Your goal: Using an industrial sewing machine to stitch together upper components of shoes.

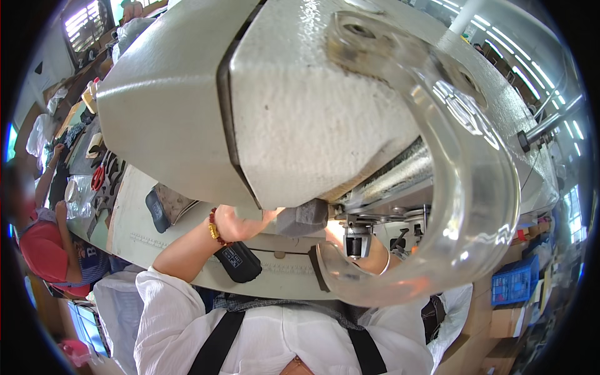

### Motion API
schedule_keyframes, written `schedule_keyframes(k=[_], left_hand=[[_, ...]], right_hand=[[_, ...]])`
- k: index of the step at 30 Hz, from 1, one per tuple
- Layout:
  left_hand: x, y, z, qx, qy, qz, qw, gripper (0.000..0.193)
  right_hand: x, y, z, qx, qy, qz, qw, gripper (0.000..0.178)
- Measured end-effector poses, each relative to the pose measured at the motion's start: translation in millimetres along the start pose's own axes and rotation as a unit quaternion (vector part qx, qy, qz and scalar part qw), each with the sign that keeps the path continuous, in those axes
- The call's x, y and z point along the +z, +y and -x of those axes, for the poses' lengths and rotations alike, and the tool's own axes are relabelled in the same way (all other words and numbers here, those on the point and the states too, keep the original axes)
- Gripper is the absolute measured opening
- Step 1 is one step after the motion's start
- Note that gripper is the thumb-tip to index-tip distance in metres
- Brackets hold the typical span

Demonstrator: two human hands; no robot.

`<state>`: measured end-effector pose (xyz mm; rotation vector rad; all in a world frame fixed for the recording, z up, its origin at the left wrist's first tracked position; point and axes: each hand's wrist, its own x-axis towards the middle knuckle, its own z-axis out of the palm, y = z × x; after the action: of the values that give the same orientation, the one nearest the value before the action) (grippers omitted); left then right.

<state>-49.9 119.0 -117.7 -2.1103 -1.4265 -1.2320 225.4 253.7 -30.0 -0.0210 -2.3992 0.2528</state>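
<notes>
My left hand [239,222], with a red-and-gold bead bracelet at its wrist, reaches under the head of a sewing machine [312,112]. Its fingers close at the left end of a grey fabric piece [302,219], rounded like a small pouch; the machine head hides some of the fingertips. The piece lies just left of the machine's presser and needle parts [357,240]. My right hand [374,255] is behind those parts and a curved clear guard [478,187], its fingers hidden. Below my left wrist rests a black pouch [239,261] with a pale label.
Left of my forearm lie brown and dark fabric pieces [169,206] on the pale machine table [134,228]. At the far left, a person in red [53,250] works at another table holding red-handled scissors [98,177]. A blue crate [515,281] stands at the right.
</notes>
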Motion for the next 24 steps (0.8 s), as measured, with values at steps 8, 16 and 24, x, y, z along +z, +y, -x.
schedule_keyframes(k=[8, 16, 24], left_hand=[[-26.9, 20.5, -37.6, 0.136, 0.060, -0.125, 0.981, 0.017], [-7.4, -21.3, -39.4, -0.077, -0.026, 0.019, 0.997, 0.036], [-66.2, -41.2, -50.2, -0.094, -0.034, -0.080, 0.992, 0.043]], right_hand=[[27.8, 13.2, 1.2, -0.050, 0.060, 0.111, 0.991, 0.030], [9.7, 1.9, 2.8, -0.118, 0.008, 0.296, 0.948, 0.030], [-17.2, -44.1, -12.8, -0.074, 0.015, 0.074, 0.994, 0.029]])
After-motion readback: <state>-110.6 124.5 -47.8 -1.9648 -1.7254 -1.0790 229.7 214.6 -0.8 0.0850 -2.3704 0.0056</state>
